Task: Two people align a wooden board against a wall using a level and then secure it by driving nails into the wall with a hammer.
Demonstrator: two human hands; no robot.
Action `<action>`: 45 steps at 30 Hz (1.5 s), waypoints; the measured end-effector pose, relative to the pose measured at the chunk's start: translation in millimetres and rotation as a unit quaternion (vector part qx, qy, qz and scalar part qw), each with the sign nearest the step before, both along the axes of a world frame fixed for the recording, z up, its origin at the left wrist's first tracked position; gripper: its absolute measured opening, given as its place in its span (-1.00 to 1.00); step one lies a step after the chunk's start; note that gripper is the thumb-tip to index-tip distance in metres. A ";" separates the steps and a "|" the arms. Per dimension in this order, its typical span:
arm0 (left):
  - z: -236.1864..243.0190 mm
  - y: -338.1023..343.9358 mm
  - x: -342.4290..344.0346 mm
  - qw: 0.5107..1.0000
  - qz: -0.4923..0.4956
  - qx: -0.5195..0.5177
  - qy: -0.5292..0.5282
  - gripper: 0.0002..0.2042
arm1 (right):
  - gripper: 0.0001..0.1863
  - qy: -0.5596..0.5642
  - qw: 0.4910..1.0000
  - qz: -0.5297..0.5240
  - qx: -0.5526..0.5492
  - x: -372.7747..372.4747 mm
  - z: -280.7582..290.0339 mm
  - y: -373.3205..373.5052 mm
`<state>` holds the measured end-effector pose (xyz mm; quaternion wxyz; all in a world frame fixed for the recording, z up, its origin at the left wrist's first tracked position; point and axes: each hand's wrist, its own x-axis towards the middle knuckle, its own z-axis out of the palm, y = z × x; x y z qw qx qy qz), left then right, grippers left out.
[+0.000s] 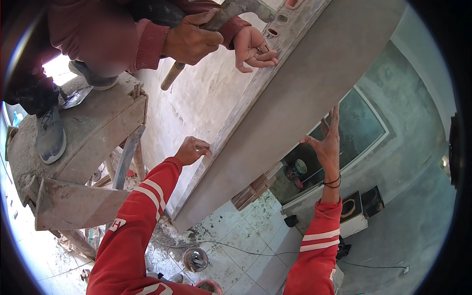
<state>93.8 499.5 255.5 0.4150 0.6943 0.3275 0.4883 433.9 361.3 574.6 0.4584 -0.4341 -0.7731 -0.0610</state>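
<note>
1. Grey and long, the panel (295, 93) runs slantwise from its lower end above the tiled floor (260, 219) to the upper edge of the view; oval slots (273, 32) open along the upper part of its narrow edge.
2. At that narrow edge, nearer the panel's lower corner, the left hand (191, 150) has its fingers curled with the tips against the border; whether it grips firmly, I cannot tell.
3. Beside the panel's opposite long edge, the right hand (328, 152) is empty and spread, fingers pointing up; whether a fingertip touches is unclear.
4. Near the panel's slotted stretch, a co-worker's hand (192, 40) clasps a hammer-like tool (172, 77), while the same person's other hand (251, 46) is half curled against the edge.
5. Below the panel's lower corner, a round bucket (185, 256) stands on the floor with something pale inside, too small to name.
6. Nearby, a red-rimmed bucket (209, 281) is cut off by the lower edge of the view; its contents are unclear.
7. On the wooden platform (98, 125), inward from its right corner, a flat metal blade (78, 97) lies between the co-worker's shoes (51, 137).
</note>
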 end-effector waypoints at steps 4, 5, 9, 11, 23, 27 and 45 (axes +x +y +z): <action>-4.0 1.2 -1.1 1.000 0.010 0.000 -0.012 -0.75 | 0.70 0.005 1.000 0.001 -0.002 -1.0 -0.1 -0.1; -3.5 1.0 -1.4 1.000 -0.001 -0.014 -0.014 -0.75 | 0.70 0.002 1.000 -0.002 0.001 -0.8 -0.6 0.0; -1.2 -2.8 1.5 1.000 0.011 -0.019 -0.014 -0.74 | 0.71 -0.002 1.000 0.001 0.007 1.7 -1.9 0.0; -5.6 0.1 0.0 0.999 0.030 0.014 0.017 -0.75 | 0.71 -0.008 1.000 0.002 0.012 -0.1 -1.4 1.0; 3.3 1.6 -3.2 0.999 -0.006 -0.010 0.039 -0.71 | 0.70 -0.006 1.000 -0.008 0.003 0.0 -1.3 0.1; 0.8 -1.7 -2.8 1.000 0.012 -0.006 0.012 -0.71 | 0.71 -0.004 1.000 -0.005 -0.001 -0.1 -1.4 1.1; -14.3 -1.8 5.4 0.998 0.068 0.012 0.015 -0.72 | 0.71 -0.002 0.999 -0.029 -0.016 3.1 -0.3 -1.2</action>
